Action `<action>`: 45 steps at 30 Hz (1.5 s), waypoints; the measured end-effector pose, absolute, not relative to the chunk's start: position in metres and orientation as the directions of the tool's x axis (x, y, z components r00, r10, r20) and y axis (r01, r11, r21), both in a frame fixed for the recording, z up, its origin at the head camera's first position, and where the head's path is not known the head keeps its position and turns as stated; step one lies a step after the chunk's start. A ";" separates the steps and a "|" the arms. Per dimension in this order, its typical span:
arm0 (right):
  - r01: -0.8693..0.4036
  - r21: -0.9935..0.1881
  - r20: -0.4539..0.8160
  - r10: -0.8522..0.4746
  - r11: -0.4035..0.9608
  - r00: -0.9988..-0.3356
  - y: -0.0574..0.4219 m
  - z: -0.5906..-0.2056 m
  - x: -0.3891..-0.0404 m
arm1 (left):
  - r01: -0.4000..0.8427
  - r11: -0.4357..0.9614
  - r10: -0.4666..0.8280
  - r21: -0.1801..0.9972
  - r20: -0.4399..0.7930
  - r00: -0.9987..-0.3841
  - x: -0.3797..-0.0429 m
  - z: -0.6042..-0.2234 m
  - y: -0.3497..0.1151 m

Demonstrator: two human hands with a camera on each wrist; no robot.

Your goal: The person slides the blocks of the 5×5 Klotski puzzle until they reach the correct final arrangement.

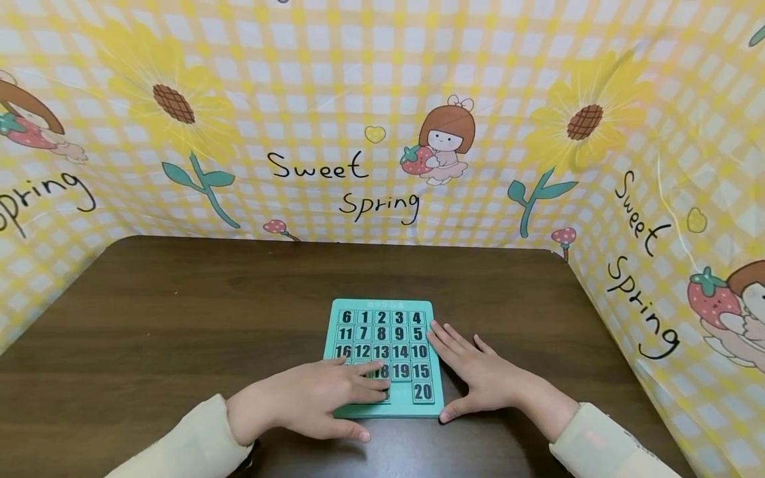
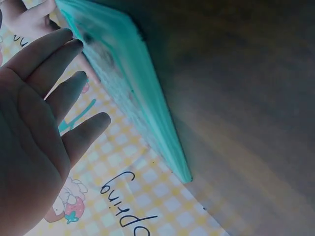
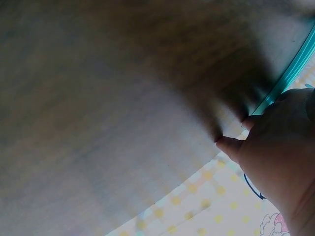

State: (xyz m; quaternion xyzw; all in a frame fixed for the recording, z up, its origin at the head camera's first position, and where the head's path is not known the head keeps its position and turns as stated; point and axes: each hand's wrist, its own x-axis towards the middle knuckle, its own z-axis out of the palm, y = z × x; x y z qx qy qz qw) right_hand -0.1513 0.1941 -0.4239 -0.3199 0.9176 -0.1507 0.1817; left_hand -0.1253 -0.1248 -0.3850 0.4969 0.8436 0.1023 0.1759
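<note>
A turquoise sliding number puzzle (image 1: pixel 388 305) lies flat on the table, its raised tiles printed with black numbers. The top row reads 6, 1, 2, 3, 4. In the bottom row, a bare slot lies just left of the 20 tile (image 1: pixel 423 392). My left hand (image 1: pixel 317 396) reaches over the lower left tiles with fingers stretched out, hiding several; a fingertip is at a bottom-row tile beside the slot. Along the right edge, my right hand (image 1: pixel 478 372) rests with straight, spread fingers touching the frame, the thumb at the lower right corner.
The dark wooden table (image 1: pixel 239 292) runs out on both sides of the puzzle. A yellow checked cloth (image 1: pixel 311 86) with flowers and lettering hangs behind and along both sides. Pale sleeves (image 1: pixel 185 438) cover both forearms.
</note>
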 end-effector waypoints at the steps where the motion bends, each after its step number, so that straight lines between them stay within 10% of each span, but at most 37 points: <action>1: -0.531 -0.394 -0.237 -0.641 0.750 -0.730 0.194 -0.424 -0.151 | 0.806 0.484 0.875 0.342 -0.193 -0.444 -0.125 -0.386 -0.125; 22: -0.543 -0.388 -0.232 -0.650 0.744 -0.724 0.195 -0.424 -0.152 | 0.852 0.429 0.903 0.299 -0.174 -0.393 -0.130 -0.395 -0.103; 45: -0.544 -0.405 -0.226 -0.657 0.734 -0.719 0.195 -0.423 -0.151 | 0.744 0.550 0.824 0.378 -0.099 -0.559 -0.105 -0.396 -0.159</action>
